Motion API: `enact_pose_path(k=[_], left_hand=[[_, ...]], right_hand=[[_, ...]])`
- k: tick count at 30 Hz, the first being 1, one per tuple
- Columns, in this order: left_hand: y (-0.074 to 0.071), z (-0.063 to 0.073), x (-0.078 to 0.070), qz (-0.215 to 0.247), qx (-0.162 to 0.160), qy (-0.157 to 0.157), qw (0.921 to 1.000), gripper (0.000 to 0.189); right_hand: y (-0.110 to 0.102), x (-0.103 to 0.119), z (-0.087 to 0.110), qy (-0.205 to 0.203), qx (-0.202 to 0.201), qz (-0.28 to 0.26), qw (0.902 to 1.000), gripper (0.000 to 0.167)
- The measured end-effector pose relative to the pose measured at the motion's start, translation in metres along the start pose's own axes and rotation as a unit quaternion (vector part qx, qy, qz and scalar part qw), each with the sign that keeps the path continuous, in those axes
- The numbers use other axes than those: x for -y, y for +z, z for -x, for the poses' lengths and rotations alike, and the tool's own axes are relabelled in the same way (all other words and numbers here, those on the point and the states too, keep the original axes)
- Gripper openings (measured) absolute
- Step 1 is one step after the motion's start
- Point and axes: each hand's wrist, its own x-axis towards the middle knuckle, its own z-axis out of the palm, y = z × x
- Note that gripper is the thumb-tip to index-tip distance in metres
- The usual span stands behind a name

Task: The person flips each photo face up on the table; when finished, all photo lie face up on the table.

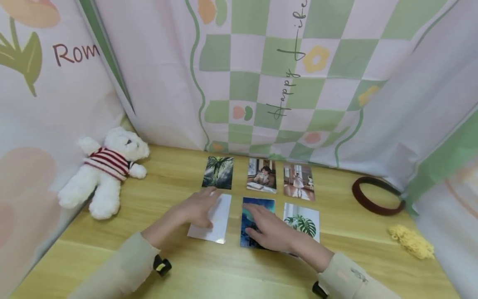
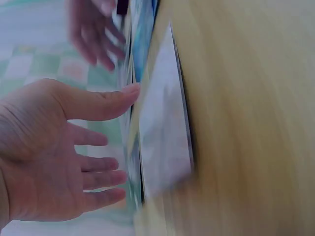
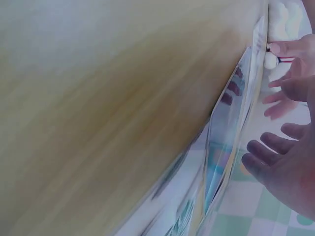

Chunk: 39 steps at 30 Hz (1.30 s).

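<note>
In the head view my left hand point(image 1: 199, 207) is over a white-faced card point(image 1: 221, 218) in the near row, its fingers spread. The left wrist view shows this hand point(image 2: 54, 157) with straight fingers and nothing held, beside the white card point(image 2: 162, 118). My right hand point(image 1: 270, 228) is above a blue picture card point(image 1: 249, 220), covering part of it. In the right wrist view the right hand point(image 3: 288, 162) has loosely extended fingers, apart from the glossy card point(image 3: 229, 105). A monstera leaf card point(image 1: 300, 222) lies partly behind the right forearm.
Behind are a palm plant card point(image 1: 218, 172), a card of a person at a desk point(image 1: 261, 176) and a dancer card point(image 1: 298, 180). A white teddy bear point(image 1: 108, 166) sits left. A dark red headband point(image 1: 358, 201) and yellow yarn point(image 1: 410, 241) lie right on the wooden table point(image 1: 209, 274).
</note>
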Motion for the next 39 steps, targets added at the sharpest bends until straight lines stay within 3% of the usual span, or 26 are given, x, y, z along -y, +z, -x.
enact_pose_path(k=[3, 6, 12, 18, 25, 34, 39], left_hand=[[-0.008, 0.013, 0.022, -0.003, 0.006, -0.009, 0.9999, 0.112], [-0.013, 0.023, 0.038, -0.013, 0.020, -0.013, 0.9996, 0.112], [-0.017, 0.031, 0.055, -0.023, 0.050, 0.006, 0.9985, 0.118], [-0.016, 0.032, 0.059, -0.018, 0.054, 0.010, 0.9984, 0.117], [-0.014, 0.032, 0.058, -0.021, 0.075, -0.001, 0.9970, 0.117], [-0.009, 0.029, 0.059, -0.016, 0.067, 0.004, 0.9976, 0.118], [-0.007, 0.028, 0.057, -0.021, 0.058, -0.007, 0.9981, 0.117]], right_hand=[[0.003, 0.006, -0.005, -0.004, 0.006, -0.011, 0.9999, 0.068], [0.006, 0.013, -0.011, 0.000, 0.020, -0.055, 0.9983, 0.071], [0.011, 0.029, -0.031, 0.037, 0.043, -0.170, 0.9838, 0.079], [0.015, 0.042, -0.047, 0.069, 0.065, -0.239, 0.9664, 0.089], [0.022, 0.048, -0.053, 0.115, 0.053, -0.275, 0.9531, 0.100], [0.024, 0.049, -0.054, 0.130, 0.020, -0.254, 0.9583, 0.100], [0.026, 0.051, -0.055, 0.148, 0.004, -0.272, 0.9508, 0.100]])
